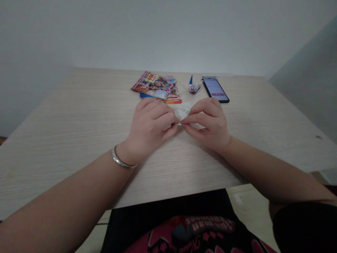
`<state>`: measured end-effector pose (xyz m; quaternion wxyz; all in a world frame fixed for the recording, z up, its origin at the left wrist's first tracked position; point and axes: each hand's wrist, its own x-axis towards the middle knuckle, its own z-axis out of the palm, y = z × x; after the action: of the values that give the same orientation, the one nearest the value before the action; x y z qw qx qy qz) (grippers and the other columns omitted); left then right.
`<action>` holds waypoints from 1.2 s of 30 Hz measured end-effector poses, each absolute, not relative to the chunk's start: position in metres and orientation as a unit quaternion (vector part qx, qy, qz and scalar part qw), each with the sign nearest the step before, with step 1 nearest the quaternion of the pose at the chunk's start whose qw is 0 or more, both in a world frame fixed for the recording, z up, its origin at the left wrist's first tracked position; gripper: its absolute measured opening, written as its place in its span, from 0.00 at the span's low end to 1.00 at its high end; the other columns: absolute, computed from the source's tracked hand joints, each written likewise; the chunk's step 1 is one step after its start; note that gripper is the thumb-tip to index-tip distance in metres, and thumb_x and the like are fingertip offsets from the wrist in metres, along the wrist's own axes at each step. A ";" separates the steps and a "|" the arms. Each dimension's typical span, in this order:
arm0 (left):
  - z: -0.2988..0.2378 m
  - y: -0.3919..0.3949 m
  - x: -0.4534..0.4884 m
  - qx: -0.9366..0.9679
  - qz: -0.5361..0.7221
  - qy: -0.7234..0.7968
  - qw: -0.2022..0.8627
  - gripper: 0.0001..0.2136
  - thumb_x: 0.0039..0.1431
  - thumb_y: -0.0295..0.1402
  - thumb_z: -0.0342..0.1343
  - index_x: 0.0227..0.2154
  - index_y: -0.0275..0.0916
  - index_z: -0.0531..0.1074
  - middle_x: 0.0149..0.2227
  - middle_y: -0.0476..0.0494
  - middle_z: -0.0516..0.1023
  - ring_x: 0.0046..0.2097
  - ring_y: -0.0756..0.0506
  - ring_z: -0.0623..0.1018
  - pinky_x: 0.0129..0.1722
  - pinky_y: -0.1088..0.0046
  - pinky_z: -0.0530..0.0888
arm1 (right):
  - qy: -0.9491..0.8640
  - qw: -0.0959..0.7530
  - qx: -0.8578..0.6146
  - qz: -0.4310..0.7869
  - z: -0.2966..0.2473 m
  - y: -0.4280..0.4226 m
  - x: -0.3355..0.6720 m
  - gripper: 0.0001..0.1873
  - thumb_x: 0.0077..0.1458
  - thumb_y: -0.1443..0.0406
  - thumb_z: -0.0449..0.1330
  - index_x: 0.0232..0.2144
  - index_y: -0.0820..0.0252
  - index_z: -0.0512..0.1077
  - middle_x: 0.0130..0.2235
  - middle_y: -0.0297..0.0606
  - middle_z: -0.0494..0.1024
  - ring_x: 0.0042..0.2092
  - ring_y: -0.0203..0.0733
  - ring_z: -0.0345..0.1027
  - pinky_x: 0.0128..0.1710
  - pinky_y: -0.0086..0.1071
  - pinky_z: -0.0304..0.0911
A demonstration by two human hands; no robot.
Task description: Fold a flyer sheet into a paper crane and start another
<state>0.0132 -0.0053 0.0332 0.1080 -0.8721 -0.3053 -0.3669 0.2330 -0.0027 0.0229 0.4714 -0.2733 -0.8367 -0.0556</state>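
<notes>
A small white folded piece of paper lies at the middle of the wooden table. Both hands pinch it from either side. My left hand, with a silver bangle on its wrist, has its fingers curled and its thumb pressed against the paper's left edge. My right hand has fingers bent over the paper's right part, thumb and forefinger closed on it. Most of the paper is hidden under the fingers.
Behind the hands lies a stack of colourful printed sheets. To its right stands a small folded paper figure, and next to that a phone with its screen lit. A pale wall runs behind the table.
</notes>
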 end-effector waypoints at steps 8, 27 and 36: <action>0.031 -0.005 0.013 -0.879 -0.358 -0.299 0.096 0.09 0.65 0.35 0.58 0.27 0.44 0.73 0.30 0.49 0.80 0.35 0.43 0.76 0.42 0.58 0.67 | -0.843 0.468 -0.256 -0.073 0.021 -0.001 0.231 0.03 0.59 0.63 0.64 0.32 0.48 0.77 0.32 0.31 0.78 0.38 0.43 0.70 0.42 0.43 0.65; 0.028 0.001 0.011 -0.869 -0.370 -0.321 0.065 0.09 0.64 0.35 0.60 0.27 0.45 0.71 0.30 0.51 0.80 0.33 0.45 0.78 0.39 0.58 0.69 | -0.837 0.460 -0.292 -0.060 0.018 0.010 0.240 0.03 0.56 0.65 0.64 0.31 0.49 0.74 0.35 0.32 0.81 0.45 0.47 0.74 0.50 0.46 0.67; 0.028 0.005 0.007 -0.875 -0.361 -0.318 0.049 0.09 0.63 0.36 0.60 0.27 0.45 0.70 0.27 0.50 0.78 0.33 0.44 0.78 0.36 0.62 0.67 | -0.840 0.452 -0.295 -0.061 0.017 0.013 0.244 0.03 0.55 0.66 0.64 0.31 0.49 0.75 0.36 0.34 0.81 0.46 0.48 0.75 0.51 0.48 0.67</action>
<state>0.0072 0.0048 0.0281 0.0486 -0.8753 -0.3179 -0.3610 0.2443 0.0134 0.0171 0.4519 -0.2954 -0.8395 -0.0609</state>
